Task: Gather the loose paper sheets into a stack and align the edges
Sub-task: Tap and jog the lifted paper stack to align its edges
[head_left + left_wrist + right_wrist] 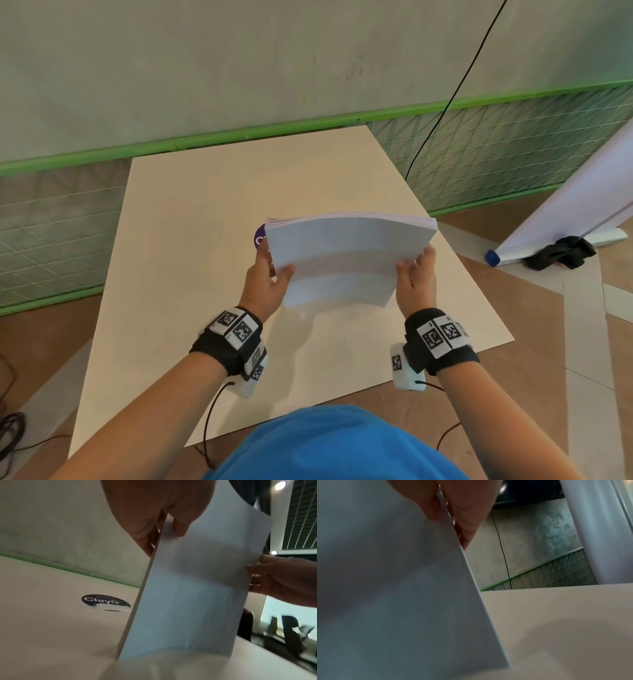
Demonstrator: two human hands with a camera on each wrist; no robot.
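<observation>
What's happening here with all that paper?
A person is holding a stack of white paper upright over a pale table, with its lower edge at or just above the tabletop. The left hand grips one side and the right hand the other. The sheets are gathered, but the top edge looks slightly fanned, so they probably need squaring up. A round dark sticker sits on the table behind the stack.

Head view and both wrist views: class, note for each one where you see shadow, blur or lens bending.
Head view: sharp; the wall's green band bows from the wide lens, and the paper stack casts a soft shadow on the table. Left wrist view: the stack looks dim and bluish, the round sticker slightly smeared. Right wrist view: paper is blurred and fills the left side; a broad shadow lies on the table.
</observation>
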